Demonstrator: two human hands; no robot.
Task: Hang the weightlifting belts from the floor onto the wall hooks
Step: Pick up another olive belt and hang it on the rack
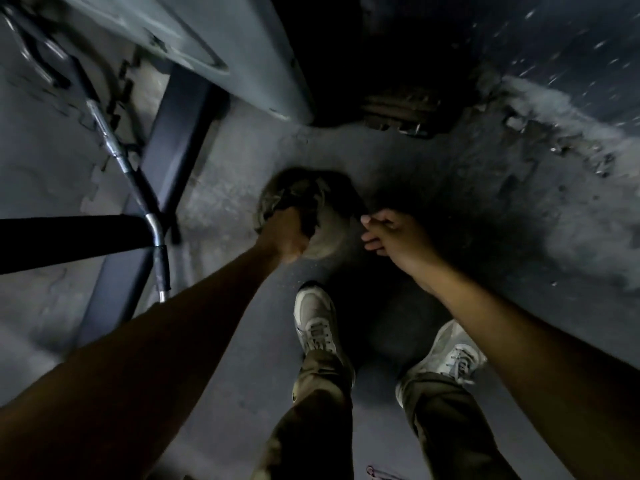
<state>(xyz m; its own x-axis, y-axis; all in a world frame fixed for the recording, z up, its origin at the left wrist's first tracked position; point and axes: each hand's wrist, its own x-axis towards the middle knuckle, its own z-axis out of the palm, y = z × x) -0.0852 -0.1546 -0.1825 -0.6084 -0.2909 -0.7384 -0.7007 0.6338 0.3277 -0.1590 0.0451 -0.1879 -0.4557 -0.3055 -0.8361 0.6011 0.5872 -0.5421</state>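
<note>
fingers of the left hand [285, 237] are curled tight around the upper edge of a coiled weightlifting belt [298, 199], a stiff, rounded loop of dull olive-brown material with darker mottled patches; the belt sits low over the floor [242, 341], just ahead of the person's feet, and the dim light does not show whether its lower edge still touches the ground. fingers of the right hand [391, 237] are loosely bent and slightly spread, holding nothing, right beside the belt's right side. further back, near the wall, a second belt [401, 112] lies on the floor, brownish, with a metal buckle catching some light, partly lost in shadow. the floor is grey rubber matting with a jigsaw seam visible at the left. the wall [571, 109] at the right is rough, with flaking pale plaster along its base. at the left stand dark painted steel beams of a gym frame [180, 133] and a thin chrome bar [114, 147] with black grips, bent near its lower end. below the hands are two pale laced sneakers [317, 320] and olive trouser legs [311, 410].
</note>
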